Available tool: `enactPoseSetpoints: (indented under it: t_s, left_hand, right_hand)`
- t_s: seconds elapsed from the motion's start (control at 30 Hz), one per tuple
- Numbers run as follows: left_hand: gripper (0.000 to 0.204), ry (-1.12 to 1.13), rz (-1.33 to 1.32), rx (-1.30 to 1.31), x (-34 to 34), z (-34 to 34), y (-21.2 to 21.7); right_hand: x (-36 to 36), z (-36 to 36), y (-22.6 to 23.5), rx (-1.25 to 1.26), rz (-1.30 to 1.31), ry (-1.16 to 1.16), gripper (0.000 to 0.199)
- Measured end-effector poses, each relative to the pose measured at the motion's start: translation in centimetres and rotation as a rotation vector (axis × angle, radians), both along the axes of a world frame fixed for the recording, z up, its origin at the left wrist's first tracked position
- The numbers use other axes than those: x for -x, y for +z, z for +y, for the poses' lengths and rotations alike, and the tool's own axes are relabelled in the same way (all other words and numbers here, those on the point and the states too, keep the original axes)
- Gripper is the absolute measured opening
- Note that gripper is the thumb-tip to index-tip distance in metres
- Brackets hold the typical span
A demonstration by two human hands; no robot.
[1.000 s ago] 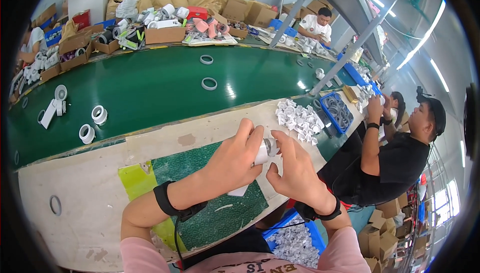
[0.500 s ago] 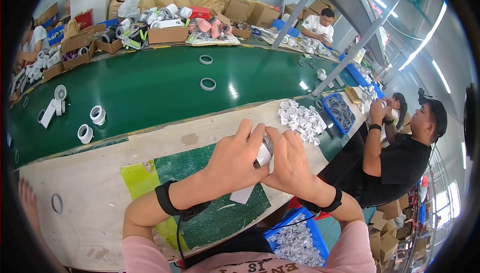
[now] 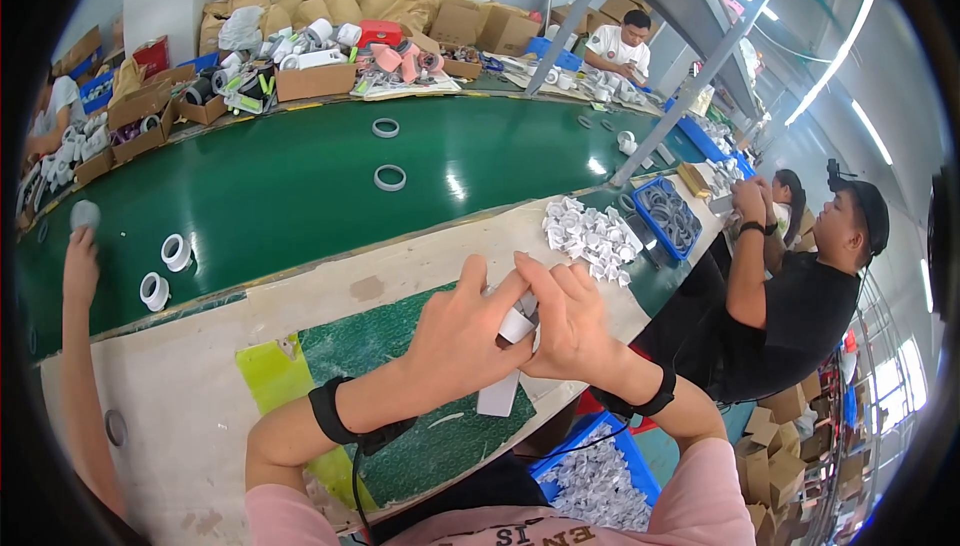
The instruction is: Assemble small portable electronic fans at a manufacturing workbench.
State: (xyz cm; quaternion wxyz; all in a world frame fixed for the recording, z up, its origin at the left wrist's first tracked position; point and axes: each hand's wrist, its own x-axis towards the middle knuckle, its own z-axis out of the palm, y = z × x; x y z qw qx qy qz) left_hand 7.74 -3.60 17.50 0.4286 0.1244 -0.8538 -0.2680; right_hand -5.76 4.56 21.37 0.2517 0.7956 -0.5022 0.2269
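Observation:
My left hand (image 3: 455,334) and my right hand (image 3: 572,324) meet over the near edge of the table. Between them they grip a white and grey plastic part (image 3: 517,324), mostly covered by the fingers. A flat white bar (image 3: 498,395) shows just below the hands; whether it belongs to the held part, I cannot tell. Beneath my left forearm lies a green mat (image 3: 350,346) with a yellow-green strip (image 3: 272,376) at its left. Just beyond my right hand sits a pile of small white plastic pieces (image 3: 590,236).
Across the table runs a green conveyor belt (image 3: 300,176) with grey rings (image 3: 390,178) and white collars (image 3: 154,291). A co-worker's arm (image 3: 85,366) reaches in at left. Blue baskets hold grey rings (image 3: 672,221) and, below the table, white pieces (image 3: 600,481). Another co-worker (image 3: 790,296) sits at right.
The co-worker's arm at left has reached over the belt and its hand now holds the round-headed white piece that lay there. My hands have shifted slightly around the held part. The view has turned a little.

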Motion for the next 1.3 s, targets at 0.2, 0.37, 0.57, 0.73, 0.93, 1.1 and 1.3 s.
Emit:
enactPoseSetpoints:
  t_s: [0.2,0.37,0.57,0.73,0.93,1.1,1.3]
  left_hand:
    - [0.048,0.007,0.036,0.003,0.3,-0.1,-0.2]
    - [0.047,-0.035,0.075,-0.01,0.1,-0.2,0.2]
    - [0.055,-0.095,0.093,-0.014,-0.1,-0.4,0.2]
    - [0.056,-0.122,0.08,-0.046,0.1,-0.5,0.1]
    - [0.049,0.04,0.091,-0.096,0.0,-3.9,0.4]
    - [0.055,0.421,0.152,-0.102,-2.3,-12.5,-0.9]
    - [0.069,0.796,0.005,0.207,-3.5,-13.7,-1.1]
  right_hand:
    - [0.0,0.2,0.1,-0.019,0.101,-0.075,0.08]
    - [-0.2,0.2,0.3,0.03,0.108,-0.05,0.08]
    - [0.0,0.1,0.3,0.05,0.098,0.016,0.08]
    - [0.3,0.1,-0.5,0.076,0.058,0.038,0.078]
    - [0.2,-0.1,0.1,-0.122,-0.151,-0.157,0.084]
    - [2.7,2.2,-4.8,-0.125,-0.281,-0.232,0.067]
    - [6.1,7.7,-13.1,-0.308,-0.636,-0.412,0.047]
